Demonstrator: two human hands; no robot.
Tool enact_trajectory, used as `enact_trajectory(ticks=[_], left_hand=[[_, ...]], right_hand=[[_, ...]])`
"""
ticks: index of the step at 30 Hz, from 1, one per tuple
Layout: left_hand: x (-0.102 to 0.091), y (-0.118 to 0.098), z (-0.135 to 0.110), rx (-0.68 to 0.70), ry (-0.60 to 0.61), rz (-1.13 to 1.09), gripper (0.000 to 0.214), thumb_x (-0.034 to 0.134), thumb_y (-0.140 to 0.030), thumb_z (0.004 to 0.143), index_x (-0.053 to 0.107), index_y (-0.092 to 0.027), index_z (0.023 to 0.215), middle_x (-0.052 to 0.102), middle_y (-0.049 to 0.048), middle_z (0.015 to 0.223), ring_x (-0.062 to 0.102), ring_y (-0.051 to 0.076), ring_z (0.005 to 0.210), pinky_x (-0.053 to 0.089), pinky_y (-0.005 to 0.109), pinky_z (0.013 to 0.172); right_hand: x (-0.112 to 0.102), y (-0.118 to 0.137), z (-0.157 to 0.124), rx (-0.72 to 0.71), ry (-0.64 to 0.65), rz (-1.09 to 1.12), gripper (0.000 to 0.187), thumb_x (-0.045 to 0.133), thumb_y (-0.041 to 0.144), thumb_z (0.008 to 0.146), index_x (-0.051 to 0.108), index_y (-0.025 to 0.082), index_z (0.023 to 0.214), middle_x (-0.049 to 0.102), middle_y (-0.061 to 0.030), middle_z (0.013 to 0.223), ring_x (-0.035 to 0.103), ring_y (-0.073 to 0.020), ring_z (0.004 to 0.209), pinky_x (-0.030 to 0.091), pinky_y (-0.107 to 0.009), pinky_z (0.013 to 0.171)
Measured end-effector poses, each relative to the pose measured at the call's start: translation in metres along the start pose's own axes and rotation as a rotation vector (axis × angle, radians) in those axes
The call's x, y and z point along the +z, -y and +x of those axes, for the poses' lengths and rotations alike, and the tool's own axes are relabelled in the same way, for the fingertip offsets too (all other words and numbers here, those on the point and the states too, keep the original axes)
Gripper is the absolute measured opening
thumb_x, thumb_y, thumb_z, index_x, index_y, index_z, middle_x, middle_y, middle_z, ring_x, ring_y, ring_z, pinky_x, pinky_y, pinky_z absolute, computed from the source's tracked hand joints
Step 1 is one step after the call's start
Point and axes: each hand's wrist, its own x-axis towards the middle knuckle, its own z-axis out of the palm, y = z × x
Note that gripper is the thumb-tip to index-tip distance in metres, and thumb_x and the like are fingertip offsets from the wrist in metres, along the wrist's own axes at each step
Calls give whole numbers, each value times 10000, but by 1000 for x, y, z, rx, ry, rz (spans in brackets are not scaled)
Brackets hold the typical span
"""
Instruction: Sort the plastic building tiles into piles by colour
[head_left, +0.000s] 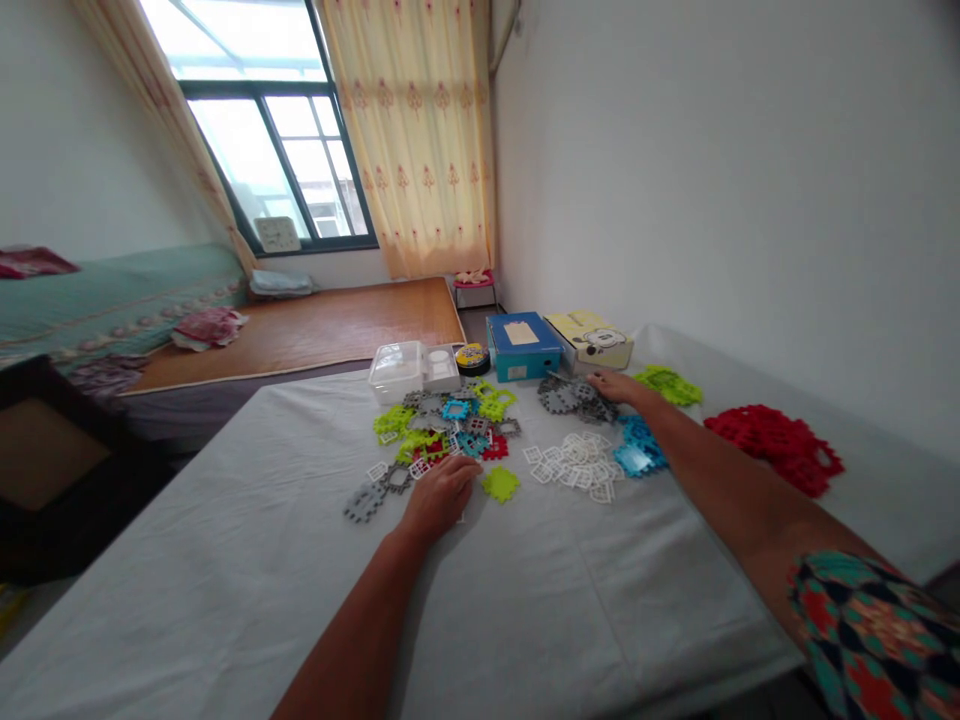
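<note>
My left hand [441, 494] rests on the white table cloth [300, 560], fingers curled over small plastic puzzle tiles at the near edge of a mixed pile [450, 425] of green, grey, blue and red tiles; what it grips is hidden. A loose green tile [500, 484] lies just to its right. My right hand [611, 384] reaches far across, fingers stretched flat onto a heap of grey tiles [574, 396]. Sorted heaps lie around that arm: white tiles [577, 464], blue tiles [639, 448], green tiles [670, 384], red tiles [780, 445].
At the table's far edge stand a clear plastic box [412, 368], a yellow round tin [472, 357], a blue box [523, 346] and a yellow cartoon box [592, 340]. A white wall runs along the right. Beyond are a wooden bed platform [315, 325], curtains and a window.
</note>
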Motion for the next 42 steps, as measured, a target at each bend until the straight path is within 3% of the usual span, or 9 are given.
enact_trajectory(ticks=[4,8,11,17,22,26,34,39,42], left_hand=[[-1,1,0,-7,-18,14,258,469,-151,910,673,-235,1044,695,44,1075,648,166,989,520,297,897],[-1,2,0,-11,14,27,260,480,-139,898,670,-224,1053,695,40,1092,645,180,1002,519,315,903],[1,2,0,-2,17,30,258,485,-140,896,668,-230,1054,696,39,1092,646,179,1003,517,309,906],[1,3,0,3,-39,15,250,490,-142,895,670,-244,1034,699,31,1076,653,166,990,522,297,893],[2,5,1,4,-50,19,231,483,-165,907,671,-233,1022,698,38,1072,653,173,979,528,312,876],[4,7,1,29,-11,20,246,473,-160,905,664,-230,1044,696,45,1077,650,179,985,522,321,888],[5,8,0,20,3,12,254,462,-177,916,660,-237,1063,691,44,1087,646,179,983,526,323,877],[8,12,0,24,-9,20,245,463,-202,924,665,-241,1057,694,44,1077,649,174,976,529,318,879],[10,14,0,34,-24,14,250,462,-206,922,671,-245,1053,696,46,1073,651,172,974,530,316,879]], right_hand=[[-9,-2,-3,-12,12,-44,470,482,336,939,547,72,1323,534,-194,1373,517,-276,1249,397,-345,1027],[-17,-19,-19,-33,167,-73,704,759,370,715,536,145,1344,589,-160,1319,578,-308,1169,455,-378,978],[-12,-22,-30,-86,242,-75,832,821,296,612,511,143,1369,578,-153,1334,571,-315,1182,453,-371,991],[-14,-19,-30,-146,45,-31,680,719,284,720,526,164,1361,602,-131,1311,604,-294,1136,456,-377,979],[-34,-39,-42,-237,64,-60,346,507,341,879,694,189,1127,694,-91,1155,640,-241,1043,473,-333,916],[-27,-51,-70,-280,141,-24,438,430,479,910,708,211,1115,688,-85,1171,611,-263,1100,443,-377,974],[-14,-61,-124,-283,212,-43,691,650,650,681,615,317,1286,488,-76,1438,404,-377,1319,394,-551,1011],[-25,-70,-137,-380,280,39,739,683,616,661,597,278,1312,478,-87,1444,404,-334,1332,331,-492,1098],[-35,-71,-137,-383,228,141,727,648,600,711,551,278,1355,496,-70,1433,421,-298,1334,334,-445,1114]])
